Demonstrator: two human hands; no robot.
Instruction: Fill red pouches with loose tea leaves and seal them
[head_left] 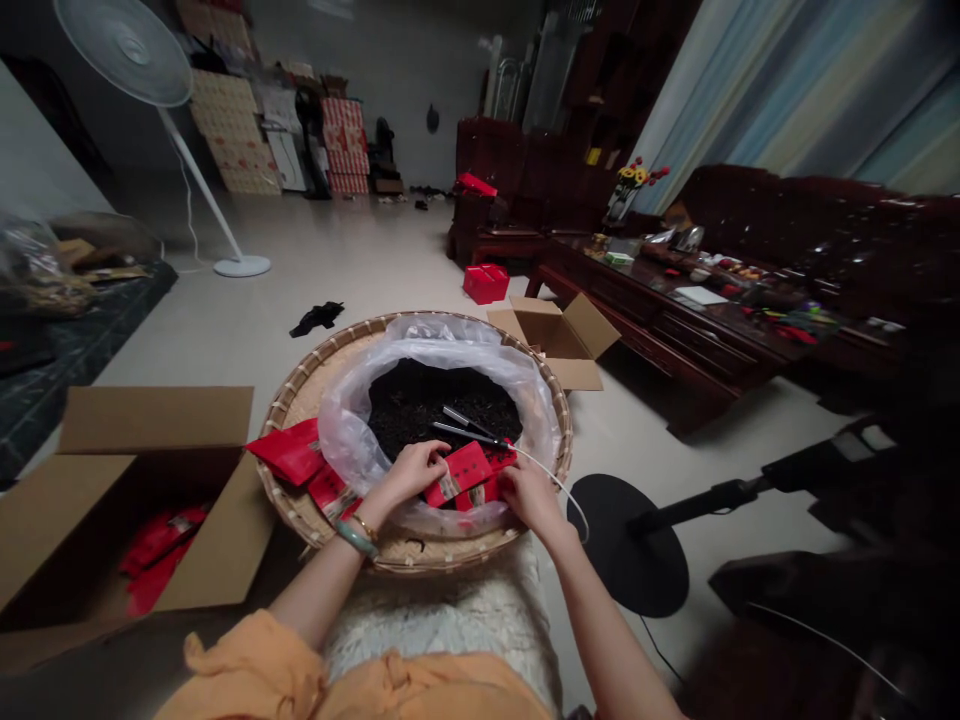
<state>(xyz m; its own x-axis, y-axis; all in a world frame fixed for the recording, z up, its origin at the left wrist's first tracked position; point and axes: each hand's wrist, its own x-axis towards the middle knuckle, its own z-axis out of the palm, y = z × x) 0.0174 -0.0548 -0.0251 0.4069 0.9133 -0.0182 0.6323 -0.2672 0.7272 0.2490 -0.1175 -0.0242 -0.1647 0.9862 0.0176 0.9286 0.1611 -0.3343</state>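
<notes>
Head view. Left hand [405, 475]: fingers held together, laid against red packet [459, 473]. Right hand [531, 495]: fingers curled at the packet's far edge; any pinch cannot be told. Packet is rested on plastic liner [352, 440] in bamboo tray [289, 480], beside dark tea [420, 400]. Risk: tea could be spilled if liner is snagged by corded tool [469, 428].

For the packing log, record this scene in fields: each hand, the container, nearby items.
Left hand: touching a red packet
Right hand: on a second red packet
Container: clear plastic bag of dark loose leaves, inside a woven bamboo tray
Nearby: corded metal tool; cardboard box holding more red packets
</notes>
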